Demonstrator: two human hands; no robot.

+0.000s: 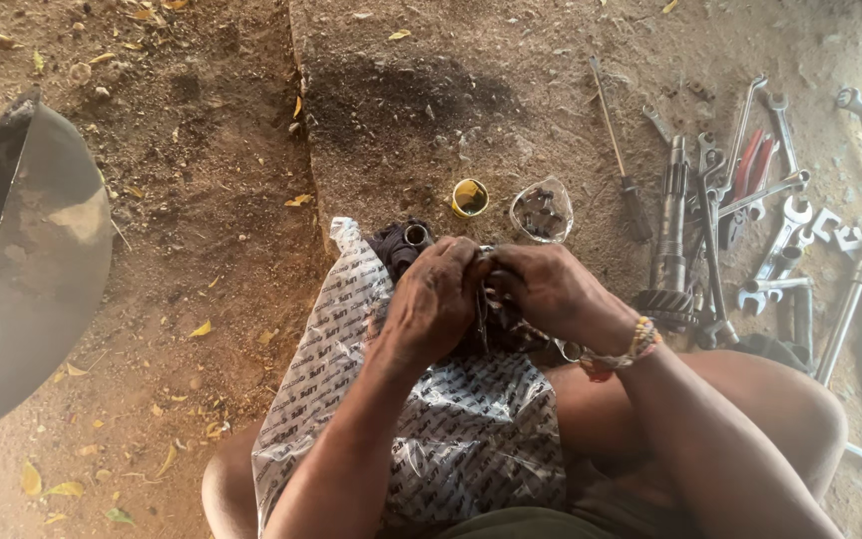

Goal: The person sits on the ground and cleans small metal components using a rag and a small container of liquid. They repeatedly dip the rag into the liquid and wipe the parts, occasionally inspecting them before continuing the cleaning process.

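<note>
Ground (202,200): bare dirt, dotted with yellow leaves, dark oil stain near the top. Metal pan (27,269) at far left, big, dull grey, tilted on its edge. Printed plastic bag (471,429) spread over the lap and knees, crumpled, reaching up to the dirt by the hands. Tool pile (750,230) at right: spanners, a geared shaft, red-handled pliers, all lying jumbled and touching. Screwdriver (619,160) just left of the pile, long and thin, lying apart from it.

Left hand (431,304) over the bag, fingers curled shut round a small metal part (486,299), mostly hidden. Right hand (551,289) hard against it, fingertips pinched closed on the same part, beaded bracelet (641,339) at the wrist. Both hands meeting at the middle, thumbs nearly touching. Exactly what kind of part: could not tell, too much covered by fingers.

Dark part (401,245) with a round metal opening just above the left hand, resting at the bag's top edge. Clear plastic bit (541,212) holding small dark pieces, on the dirt above the right hand. Yellow cap (469,197) just left of that, near but not touching.
</note>
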